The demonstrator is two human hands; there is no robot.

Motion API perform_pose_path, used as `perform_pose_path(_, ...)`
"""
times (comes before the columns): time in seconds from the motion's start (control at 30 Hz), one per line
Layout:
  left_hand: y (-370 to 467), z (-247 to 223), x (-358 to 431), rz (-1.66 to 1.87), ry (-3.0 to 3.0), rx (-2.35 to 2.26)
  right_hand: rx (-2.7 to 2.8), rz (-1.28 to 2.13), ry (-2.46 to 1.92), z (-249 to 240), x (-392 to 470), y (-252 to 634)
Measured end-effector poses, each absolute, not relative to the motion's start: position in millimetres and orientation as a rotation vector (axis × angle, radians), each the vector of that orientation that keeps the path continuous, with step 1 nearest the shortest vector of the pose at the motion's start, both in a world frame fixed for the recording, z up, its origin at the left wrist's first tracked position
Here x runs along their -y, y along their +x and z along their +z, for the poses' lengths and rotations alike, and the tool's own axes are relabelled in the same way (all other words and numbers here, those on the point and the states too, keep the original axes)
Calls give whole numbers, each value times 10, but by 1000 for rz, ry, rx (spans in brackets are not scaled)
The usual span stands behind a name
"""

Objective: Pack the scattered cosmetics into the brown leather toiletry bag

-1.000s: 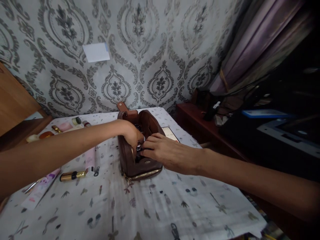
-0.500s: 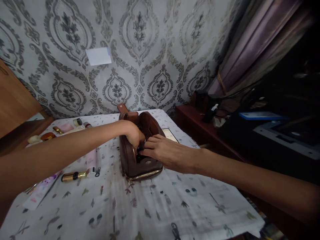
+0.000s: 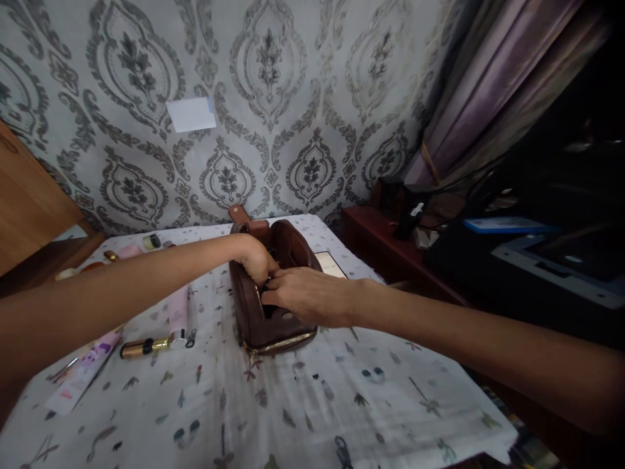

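Brown bag (image 3: 250,316) sits unzipped toward the table's (image 3: 273,417) far edge, left hand (image 3: 256,260) and right hand (image 3: 307,294) both dipped in, fingertips hidden, so can't tell if they're pinching anything. Phone's (image 3: 330,264) just beside it, toward the right edge.

Your left forearm (image 3: 122,283) shows bare, slim near the hand and widening smoothly toward the picture's left edge; your right forearm (image 3: 463,345), equally bare, tapers the same way, with a slight rounded rise at the wrist (image 3: 368,286); your left hand (image 3: 256,257) is bare, its fingertips hidden from view; your right hand (image 3: 307,293), also bare, shows slender fingers, their nails too small to make out.
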State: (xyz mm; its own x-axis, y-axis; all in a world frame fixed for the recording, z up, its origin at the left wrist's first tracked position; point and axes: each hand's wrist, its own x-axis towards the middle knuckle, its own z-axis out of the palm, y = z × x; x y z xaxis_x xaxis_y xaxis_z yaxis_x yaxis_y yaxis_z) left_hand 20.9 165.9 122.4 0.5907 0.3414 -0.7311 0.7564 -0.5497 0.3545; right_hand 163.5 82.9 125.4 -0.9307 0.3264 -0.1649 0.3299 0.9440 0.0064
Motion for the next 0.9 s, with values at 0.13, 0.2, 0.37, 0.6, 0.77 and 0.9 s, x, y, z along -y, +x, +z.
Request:
perform_pose_path(0.13, 256, 1270, -1603, -989, 2081, -849, -2886, -68, 526, 1261, -853, 1635)
perform_pose_path(0.2, 271, 1278, -1592, -999, 2060, -846, -2856, -78, 547, 1290, -841, 1632)
perform_pose_path(0.37, 272, 1246, -1602, -1010, 2043, -902, -2839, -53, 534, 1288, -820, 1653)
perform_pose_path(0.6, 163, 1152, -1635, -867, 1857, -906, -2952, -63, 539, 1204, -810, 1769)
perform_pose_path(0.77, 58, 1131, -1678, -778, 1846, -868, -2941, -114, 538, 1227, -807, 1747)
perform_pose_path(0.9, -14, 1127, -1711, -704, 1881, -844, -2841, -69, 492, 1282, -823, 1697)
